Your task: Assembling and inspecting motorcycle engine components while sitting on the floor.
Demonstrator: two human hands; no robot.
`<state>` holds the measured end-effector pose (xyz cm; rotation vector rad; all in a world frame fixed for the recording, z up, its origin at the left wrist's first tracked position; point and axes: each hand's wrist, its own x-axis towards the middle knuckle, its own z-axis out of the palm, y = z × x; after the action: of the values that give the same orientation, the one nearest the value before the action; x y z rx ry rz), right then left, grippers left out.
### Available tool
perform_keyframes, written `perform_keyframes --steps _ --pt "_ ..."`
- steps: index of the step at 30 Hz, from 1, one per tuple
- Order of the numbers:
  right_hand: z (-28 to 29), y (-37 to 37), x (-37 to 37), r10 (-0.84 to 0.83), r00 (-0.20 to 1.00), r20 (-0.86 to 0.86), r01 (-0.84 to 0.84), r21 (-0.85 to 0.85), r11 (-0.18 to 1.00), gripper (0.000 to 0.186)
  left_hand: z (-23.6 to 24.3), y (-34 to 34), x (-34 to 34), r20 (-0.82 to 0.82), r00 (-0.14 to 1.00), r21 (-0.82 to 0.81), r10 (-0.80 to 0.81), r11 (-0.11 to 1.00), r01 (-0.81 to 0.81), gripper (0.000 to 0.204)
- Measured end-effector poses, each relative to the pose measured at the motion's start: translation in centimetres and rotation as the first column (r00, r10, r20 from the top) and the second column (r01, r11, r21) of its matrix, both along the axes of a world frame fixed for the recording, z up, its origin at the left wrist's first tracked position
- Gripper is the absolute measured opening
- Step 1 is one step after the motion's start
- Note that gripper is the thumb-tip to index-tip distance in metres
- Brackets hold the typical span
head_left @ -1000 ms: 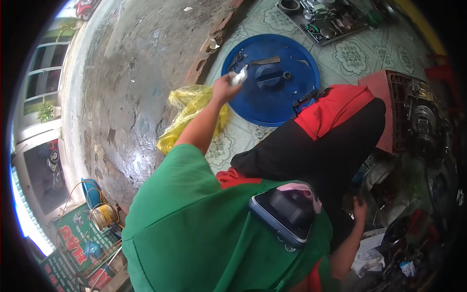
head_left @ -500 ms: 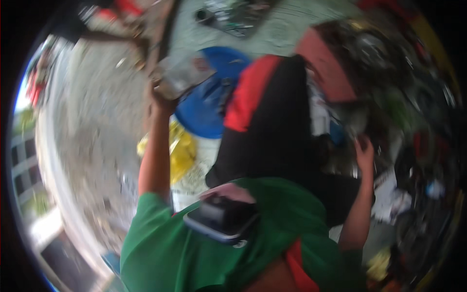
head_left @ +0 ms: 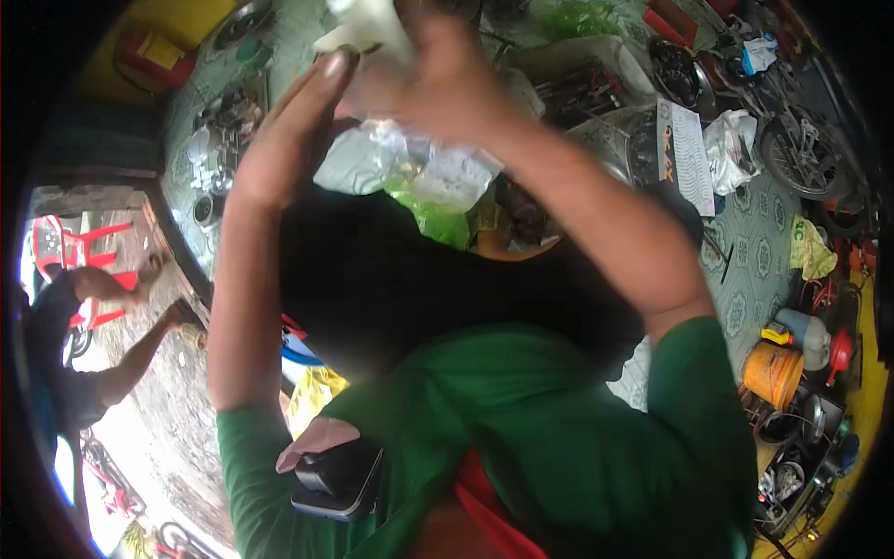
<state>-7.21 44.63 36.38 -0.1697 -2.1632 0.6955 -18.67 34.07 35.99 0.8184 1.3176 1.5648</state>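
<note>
Both my hands are raised together at the top of the view, around a whitish, sheet-like object point(head_left: 377, 28) smeared by motion. My left hand point(head_left: 303, 107) has its thumb pressed against the pale object's near edge, its other fingers mostly hidden. My right hand point(head_left: 442, 84) is beside it, close to the same object, its fingers too blurred to show their grip. Beneath the hands, clear plastic bags point(head_left: 358, 160) and a bright green plastic bag point(head_left: 436, 219) lie just past my dark-trousered legs.
A tub of metal parts point(head_left: 615, 70), a printed white sheet point(head_left: 684, 154) and a motorcycle wheel point(head_left: 803, 154) are on the right. Nearer stands an orange bucket point(head_left: 773, 373). Metal parts point(head_left: 209, 154) lie on the left floor. Beyond, a person's arm point(head_left: 140, 359) shows by red chairs point(head_left: 88, 244).
The view has swung to the right. My left hand, which held a clear plastic packet out over a blue basin, and my right hand, low at the right, have come together at the top.
</note>
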Motion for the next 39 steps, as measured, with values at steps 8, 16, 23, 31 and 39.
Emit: perform_keyframes --steps 8,16,23,31,39 --pt "-3.1 16.4 17.4 -0.047 0.986 0.161 0.122 -0.494 0.861 0.044 3.1 1.7 0.6 0.123 0.983 0.160 -0.137 0.980 0.117 0.036" --pt "-14.0 21.1 26.8 0.262 0.201 0.944 0.716 -0.324 0.619 0.054 0.1 -3.8 -4.4 -0.378 0.907 0.062 0.188 0.982 -0.178 0.038" --pt "-13.3 35.8 37.6 -0.088 0.416 0.905 0.545 -0.170 0.821 0.050 -11.6 -16.9 -10.5 -0.547 0.505 -0.139 0.667 0.523 -0.841 0.049" --pt "-19.9 32.4 34.3 0.474 0.389 0.790 0.892 -0.451 0.021 0.053 -33.8 -31.3 14.2 0.168 -0.204 -0.921 0.964 0.080 -0.381 0.077" --pt "-18.2 32.9 20.6 0.161 0.331 0.930 0.663 -0.350 0.662 0.034 -42.7 -32.6 15.3 -0.140 -0.092 -0.718 0.986 -0.165 -0.677 0.039"
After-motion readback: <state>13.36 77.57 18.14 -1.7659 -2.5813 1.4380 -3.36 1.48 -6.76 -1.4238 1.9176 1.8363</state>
